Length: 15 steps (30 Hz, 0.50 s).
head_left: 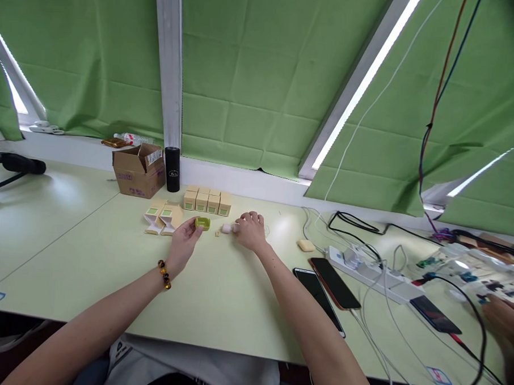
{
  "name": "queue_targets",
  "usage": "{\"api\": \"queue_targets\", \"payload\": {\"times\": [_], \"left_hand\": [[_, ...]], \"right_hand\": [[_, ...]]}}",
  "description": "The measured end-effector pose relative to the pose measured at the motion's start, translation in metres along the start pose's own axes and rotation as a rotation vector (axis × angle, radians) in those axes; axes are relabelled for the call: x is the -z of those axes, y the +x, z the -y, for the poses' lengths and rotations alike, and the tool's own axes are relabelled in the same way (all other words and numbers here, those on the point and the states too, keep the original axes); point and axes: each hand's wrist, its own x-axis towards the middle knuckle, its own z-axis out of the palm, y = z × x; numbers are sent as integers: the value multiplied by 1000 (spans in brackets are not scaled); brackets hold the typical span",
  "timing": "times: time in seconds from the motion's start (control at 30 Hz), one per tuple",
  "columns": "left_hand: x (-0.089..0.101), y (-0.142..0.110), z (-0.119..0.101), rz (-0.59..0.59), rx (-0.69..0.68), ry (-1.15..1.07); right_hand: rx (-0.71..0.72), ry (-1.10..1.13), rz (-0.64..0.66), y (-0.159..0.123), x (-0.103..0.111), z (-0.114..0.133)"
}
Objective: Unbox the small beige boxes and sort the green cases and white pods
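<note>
My left hand [185, 241], a beaded bracelet at its wrist, grips a small olive-green open-topped case [203, 223] between thumb and fingers, just above the table. My right hand [251, 231] is lowered to the tabletop, its fingers curled at a small whitish piece that they partly cover. Just left of those fingers lies a small pale pink piece [226, 228]. A tiny yellowish piece [217, 234] rests between the two hands. Two opened cardboard boxes [169, 218] with green labels lie left of the green case. Behind it, several small closed kraft boxes [202, 201] stand in a row.
At the back stand a brown carton [138, 173] and a black tumbler [172, 169]. On the right are a cream rounded case [306, 246], phones [335, 283], a white power strip [370, 276] and tangled cables. Another person's hand [502, 314] shows at the right edge.
</note>
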Motion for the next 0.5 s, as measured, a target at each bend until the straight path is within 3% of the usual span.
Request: {"api": "queue_targets", "payload": {"times": [0.13, 0.3, 0.5], "left_hand": [[-1, 0, 0, -10, 8, -7], [-2, 0, -2, -10, 14, -16], [-3, -1, -5, -8, 7, -30]], "right_hand": [[-17, 47, -47, 0, 9, -13], [-81, 258, -224, 0, 24, -30], [168, 77, -55, 3, 14, -3]]}}
